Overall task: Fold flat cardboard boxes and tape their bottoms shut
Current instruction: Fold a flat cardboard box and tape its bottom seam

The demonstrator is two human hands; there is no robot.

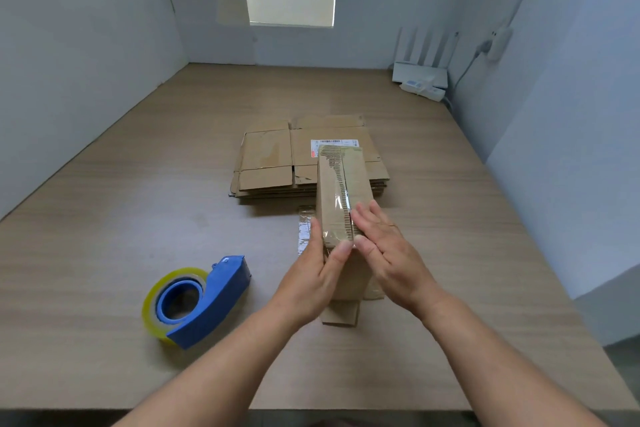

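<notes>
White barcode label on top flat box — bars visible, print too small to read

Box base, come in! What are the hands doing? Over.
Left hand grips box at near end. Right hand flat, pressing clear tape along the seam. Tape dispenser apart at left; nothing blocking.
</notes>
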